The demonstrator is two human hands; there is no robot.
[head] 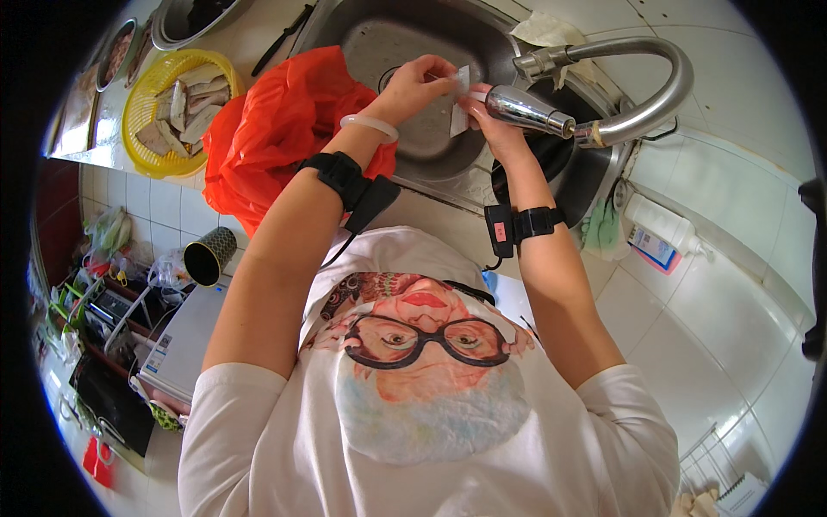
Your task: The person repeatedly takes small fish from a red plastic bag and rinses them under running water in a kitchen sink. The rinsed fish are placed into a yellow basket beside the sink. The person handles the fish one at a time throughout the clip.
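Over the stainless steel sink basin (362, 39), my left hand (421, 83) pinches a small translucent plastic strip or packet (460, 97) near its upper end. My right hand (496, 126) holds the same piece lower down, from the other side. The chrome body of the faucet (526, 111) partly covers my right fingers. A crumpled red plastic bag (278, 136) lies on the counter beside my left forearm, up against the sink's edge. What the small packet contains cannot be made out.
A yellow plastic colander (145, 145) holds several pale cut pieces, perhaps fish. A black-handled knife (282, 40) lies by the sink. Metal bowls (169, 35) stand farther left. The gooseneck spout (678, 77) arches at right, near green gloves (601, 226) and a white bottle (659, 223).
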